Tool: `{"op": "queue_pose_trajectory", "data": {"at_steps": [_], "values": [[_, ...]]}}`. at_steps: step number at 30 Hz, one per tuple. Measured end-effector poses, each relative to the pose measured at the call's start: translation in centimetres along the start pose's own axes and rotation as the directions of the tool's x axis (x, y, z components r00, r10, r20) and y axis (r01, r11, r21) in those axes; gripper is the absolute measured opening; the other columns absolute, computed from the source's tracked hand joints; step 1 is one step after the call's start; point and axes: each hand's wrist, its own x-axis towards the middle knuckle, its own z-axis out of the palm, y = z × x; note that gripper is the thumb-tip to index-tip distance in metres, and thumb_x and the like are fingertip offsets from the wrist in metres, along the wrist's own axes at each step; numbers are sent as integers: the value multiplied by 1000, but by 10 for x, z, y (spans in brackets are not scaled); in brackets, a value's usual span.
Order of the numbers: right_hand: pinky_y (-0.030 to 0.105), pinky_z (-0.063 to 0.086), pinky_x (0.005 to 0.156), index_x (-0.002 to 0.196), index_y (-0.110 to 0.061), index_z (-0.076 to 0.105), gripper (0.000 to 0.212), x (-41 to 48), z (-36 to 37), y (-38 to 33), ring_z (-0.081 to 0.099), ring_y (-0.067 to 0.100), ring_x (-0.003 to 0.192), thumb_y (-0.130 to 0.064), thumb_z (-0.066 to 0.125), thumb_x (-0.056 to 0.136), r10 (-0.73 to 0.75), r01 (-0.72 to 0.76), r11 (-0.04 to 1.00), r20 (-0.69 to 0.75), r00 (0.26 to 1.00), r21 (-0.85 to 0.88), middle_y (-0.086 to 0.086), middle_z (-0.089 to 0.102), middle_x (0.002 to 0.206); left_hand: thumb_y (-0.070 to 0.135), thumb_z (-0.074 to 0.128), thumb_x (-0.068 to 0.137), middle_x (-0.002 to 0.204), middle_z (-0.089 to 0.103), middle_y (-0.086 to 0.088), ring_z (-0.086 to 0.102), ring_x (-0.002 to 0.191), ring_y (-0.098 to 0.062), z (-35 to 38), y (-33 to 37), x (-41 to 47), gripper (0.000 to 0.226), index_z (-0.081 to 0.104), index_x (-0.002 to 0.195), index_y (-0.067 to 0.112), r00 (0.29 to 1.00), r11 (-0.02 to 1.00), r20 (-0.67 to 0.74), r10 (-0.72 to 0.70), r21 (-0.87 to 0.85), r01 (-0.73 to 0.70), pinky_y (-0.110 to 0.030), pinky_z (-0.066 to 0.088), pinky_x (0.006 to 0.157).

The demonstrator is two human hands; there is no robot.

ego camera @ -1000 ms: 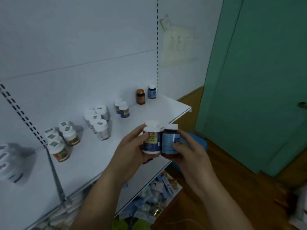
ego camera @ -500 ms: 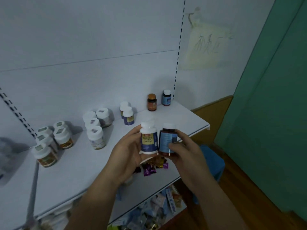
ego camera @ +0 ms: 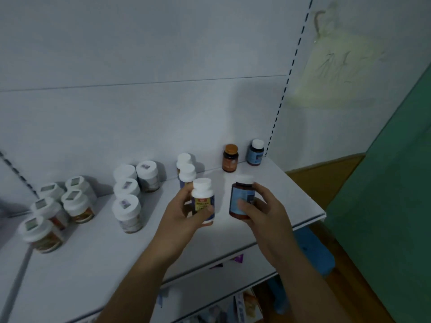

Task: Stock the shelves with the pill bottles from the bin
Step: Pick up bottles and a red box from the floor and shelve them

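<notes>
My left hand (ego camera: pixel 184 217) grips a white pill bottle (ego camera: pixel 202 198) with a blue and yellow label, upright above the white shelf (ego camera: pixel 284 190). My right hand (ego camera: pixel 263 213) grips a brown bottle (ego camera: pixel 241 197) with a blue label and white cap, a little to the right of it. The two bottles are apart. On the shelf stand two white-capped bottles (ego camera: pixel 186 171) just behind my left hand, an orange-capped brown bottle (ego camera: pixel 230 158) and a blue-labelled bottle (ego camera: pixel 255 152) at the back right.
Several wide white-lidded jars stand on the shelf, one cluster in the middle (ego camera: pixel 127 194) and one at the left (ego camera: pixel 58 206). A blue bin (ego camera: pixel 312 250) sits on the floor under the shelf's right end. A green door (ego camera: pixel 391 183) fills the right side. Packets lie on the lower shelf (ego camera: pixel 247 306).
The two bottles, held side by side before, have moved apart. Both hands have moved forward over the shelf, and my view has come closer to it.
</notes>
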Motion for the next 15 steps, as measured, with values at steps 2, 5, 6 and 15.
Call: {"op": "queue_pose_trajectory", "data": {"at_steps": [2,5,6,15], "values": [[45,61,93,127,-26,66,45,17,-5,2,74,27,107,-3,75,90,13,-12,1000,26,1000,-17,8,77,115,21,80,92,135,66,9,65,119,-15,-2,-12,9,58,56,143,36,992,976,-100,73,211,-51,-39,58,100],[42,62,91,134,-23,63,49,40,-14,5,75,24,107,-3,74,92,25,-19,997,90,996,-70,6,77,115,24,80,91,138,62,10,62,121,-10,-4,-30,20,56,56,141,34,957,910,-230,179,407,-72,-37,54,105],[39,62,90,135,-24,62,50,48,-16,5,75,23,107,-3,74,92,28,-18,996,117,993,-85,5,77,115,24,80,92,136,63,11,62,121,-10,-3,-33,23,55,56,140,35,949,900,-253,190,430,-65,-38,54,105],[40,60,94,140,-26,59,56,103,-42,2,74,20,109,-4,76,91,54,-17,988,240,969,-157,6,74,124,10,81,87,120,68,19,63,108,5,14,-39,36,56,55,129,37,872,885,-452,188,463,50,-41,58,98]]}}
